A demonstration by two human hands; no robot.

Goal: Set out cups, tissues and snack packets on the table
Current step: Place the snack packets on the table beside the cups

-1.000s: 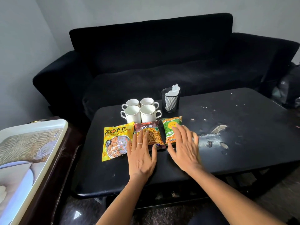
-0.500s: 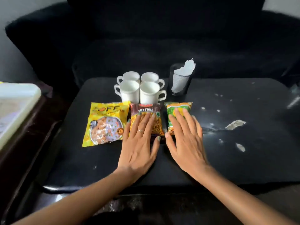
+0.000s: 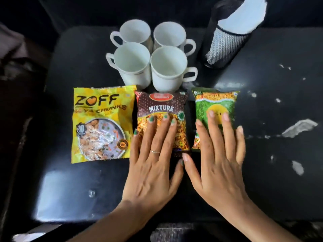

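Head view: the left hand (image 3: pixel 153 165) lies flat, fingers spread, on the brown packet (image 3: pixel 162 117), and the right hand (image 3: pixel 216 159) lies flat on the green packet (image 3: pixel 216 103), likely to line them up beside the yellow packet (image 3: pixel 101 123) on the counter (image 3: pixel 271 154). Four cups (image 3: pixel 150 56) and the tissue holder (image 3: pixel 225 44) stand just behind.

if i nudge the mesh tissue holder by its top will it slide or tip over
Probably tip rather than slide: the mesh tissue holder is tall and narrow, so a push near the rim acts well above its base. It looks light, being open mesh holding only white tissues. The black table looks glossy, so a low push would likely slide it.
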